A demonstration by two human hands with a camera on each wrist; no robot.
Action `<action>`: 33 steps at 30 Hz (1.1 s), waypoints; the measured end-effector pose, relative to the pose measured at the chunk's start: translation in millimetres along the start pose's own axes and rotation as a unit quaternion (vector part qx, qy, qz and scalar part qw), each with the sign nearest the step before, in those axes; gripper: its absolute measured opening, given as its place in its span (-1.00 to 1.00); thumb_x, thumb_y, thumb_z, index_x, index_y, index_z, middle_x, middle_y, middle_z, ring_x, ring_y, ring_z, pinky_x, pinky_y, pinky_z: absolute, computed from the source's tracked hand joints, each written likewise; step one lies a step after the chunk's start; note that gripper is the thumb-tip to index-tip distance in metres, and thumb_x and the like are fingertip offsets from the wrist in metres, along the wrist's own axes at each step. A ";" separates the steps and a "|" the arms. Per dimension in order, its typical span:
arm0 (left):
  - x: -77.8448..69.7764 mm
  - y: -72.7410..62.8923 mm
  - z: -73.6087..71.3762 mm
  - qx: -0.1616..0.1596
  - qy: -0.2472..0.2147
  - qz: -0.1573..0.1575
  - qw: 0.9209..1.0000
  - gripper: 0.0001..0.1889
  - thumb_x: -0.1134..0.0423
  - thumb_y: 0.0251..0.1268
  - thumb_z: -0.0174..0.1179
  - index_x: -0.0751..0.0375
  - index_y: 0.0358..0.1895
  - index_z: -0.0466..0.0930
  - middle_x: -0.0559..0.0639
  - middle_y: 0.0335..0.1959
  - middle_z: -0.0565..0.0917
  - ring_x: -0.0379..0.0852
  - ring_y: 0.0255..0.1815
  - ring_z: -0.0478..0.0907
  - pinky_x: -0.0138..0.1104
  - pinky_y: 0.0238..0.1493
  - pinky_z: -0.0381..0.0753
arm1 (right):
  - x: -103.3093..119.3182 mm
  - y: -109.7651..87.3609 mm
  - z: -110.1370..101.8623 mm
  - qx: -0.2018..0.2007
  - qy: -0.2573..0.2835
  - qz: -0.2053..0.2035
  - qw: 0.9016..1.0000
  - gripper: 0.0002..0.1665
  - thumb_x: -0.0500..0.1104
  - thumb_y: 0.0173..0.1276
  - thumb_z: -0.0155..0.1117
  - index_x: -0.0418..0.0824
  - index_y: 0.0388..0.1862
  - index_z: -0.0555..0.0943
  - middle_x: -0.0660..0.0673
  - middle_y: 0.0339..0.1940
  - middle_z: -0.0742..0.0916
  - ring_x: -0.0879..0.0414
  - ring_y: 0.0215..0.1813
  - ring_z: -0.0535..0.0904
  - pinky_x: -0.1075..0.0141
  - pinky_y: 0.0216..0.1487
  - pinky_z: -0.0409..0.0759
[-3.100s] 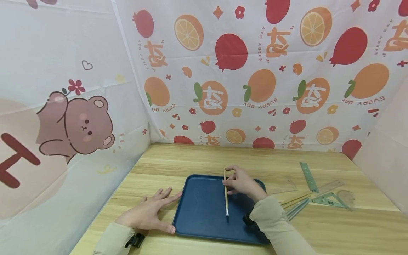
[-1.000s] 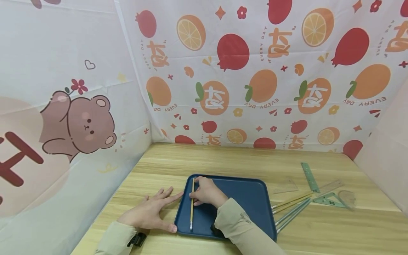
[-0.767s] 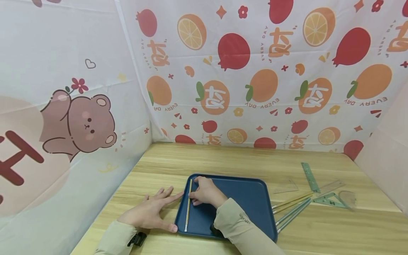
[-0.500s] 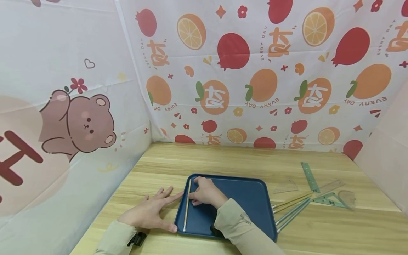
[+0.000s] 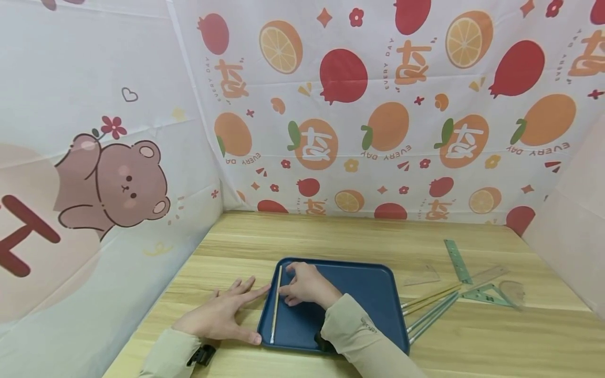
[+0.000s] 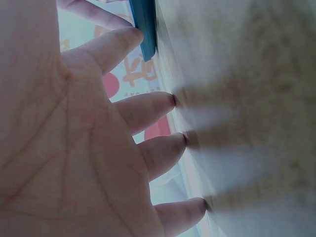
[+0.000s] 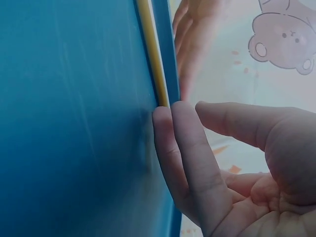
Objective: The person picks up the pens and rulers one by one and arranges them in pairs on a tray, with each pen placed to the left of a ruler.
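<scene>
A yellow pencil (image 5: 276, 310) lies in the blue tray (image 5: 359, 304), along its left rim, its pale eraser end toward me. My right hand (image 5: 307, 286) is over the tray just right of the pencil. In the right wrist view two fingertips of the right hand (image 7: 197, 158) reach the pencil (image 7: 155, 54), while the thumb stands apart from them. My left hand (image 5: 222, 315) is spread on the table, thumb and index finger at the tray's left rim. In the left wrist view the other fingertips of the left hand (image 6: 98, 123) touch the tabletop.
Right of the tray lie more yellow pencils (image 5: 432, 298) and grey-green pencils (image 5: 432, 317). Beyond them are a green ruler (image 5: 457, 261), a green set square (image 5: 489, 295), a clear ruler (image 5: 489, 274), a clear triangle (image 5: 423, 274) and a clear protractor (image 5: 512, 292). Printed cloth (image 5: 359, 131) encloses the table.
My right hand has carried the pencil from mid-tray to the left. The pencil then shifted against the left rim and the thumb came away from it. My left hand stays put.
</scene>
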State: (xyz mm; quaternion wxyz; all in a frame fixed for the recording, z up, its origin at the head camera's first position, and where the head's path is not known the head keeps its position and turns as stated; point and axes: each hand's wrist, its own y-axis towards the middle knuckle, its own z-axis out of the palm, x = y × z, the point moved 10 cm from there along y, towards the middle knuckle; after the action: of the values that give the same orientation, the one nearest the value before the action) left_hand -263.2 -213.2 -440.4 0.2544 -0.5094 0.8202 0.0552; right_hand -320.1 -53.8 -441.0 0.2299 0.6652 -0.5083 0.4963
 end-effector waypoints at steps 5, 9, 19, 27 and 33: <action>-1.0 0.3 -0.1 -0.001 0.000 0.002 1.000 0.15 -0.43 0.03 0.54 -0.26 0.72 0.22 0.38 0.75 0.11 0.65 0.71 -0.05 0.78 0.31 -0.18 | 1.1 -4.6 -7.7 0.003 0.000 -0.011 1.000 -0.26 -0.29 0.44 0.50 -0.36 0.53 0.46 -0.19 -0.30 0.75 0.01 -0.38 0.80 0.22 -0.32 0.83; -1.3 0.8 -0.3 -0.005 0.002 0.008 1.000 0.16 -0.44 0.02 0.54 -0.25 0.72 0.22 0.39 0.75 0.11 0.66 0.70 -0.04 0.79 0.31 -0.16 | 0.3 -9.8 -17.0 0.004 0.000 -0.017 1.000 -0.30 -0.27 0.45 0.50 -0.33 0.51 0.50 -0.19 -0.30 0.74 0.01 -0.37 0.81 0.20 -0.30 0.84; -3.0 0.4 -0.6 -0.008 0.002 0.012 1.000 0.17 -0.45 0.00 0.54 -0.25 0.72 0.22 0.41 0.74 0.12 0.67 0.70 -0.04 0.78 0.31 -0.15 | -6.7 -25.3 -59.0 0.003 0.013 -0.030 0.999 -0.29 -0.18 0.50 0.47 -0.33 0.54 0.46 -0.24 -0.20 0.75 0.02 -0.28 0.81 0.15 -0.19 0.86; -2.9 0.2 -1.4 -0.015 0.004 0.019 1.000 0.18 -0.46 -0.01 0.54 -0.24 0.72 0.22 0.40 0.74 0.12 0.67 0.69 -0.03 0.79 0.30 -0.16 | -12.5 -42.4 -93.6 -0.020 -0.016 -0.037 0.999 -0.32 -0.15 0.52 0.45 -0.26 0.53 0.48 -0.22 -0.16 0.71 -0.07 -0.15 0.83 0.17 -0.19 0.86; -2.4 -0.1 -0.9 -0.012 0.003 0.014 1.000 0.18 -0.45 -0.01 0.54 -0.27 0.72 0.21 0.39 0.75 0.11 0.66 0.70 -0.04 0.78 0.32 -0.17 | -26.4 -56.7 -114.3 -0.041 -0.027 -0.035 0.998 -0.37 -0.15 0.54 0.43 -0.22 0.51 0.51 -0.21 -0.11 0.70 -0.05 -0.16 0.84 0.16 -0.22 0.86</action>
State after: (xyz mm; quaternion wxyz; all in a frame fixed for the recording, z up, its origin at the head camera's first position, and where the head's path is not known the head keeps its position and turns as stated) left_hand -262.6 -211.7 -438.5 0.2453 -0.5013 0.8271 0.0666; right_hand -317.4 72.1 -407.4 0.2600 0.6858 -0.5108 0.4485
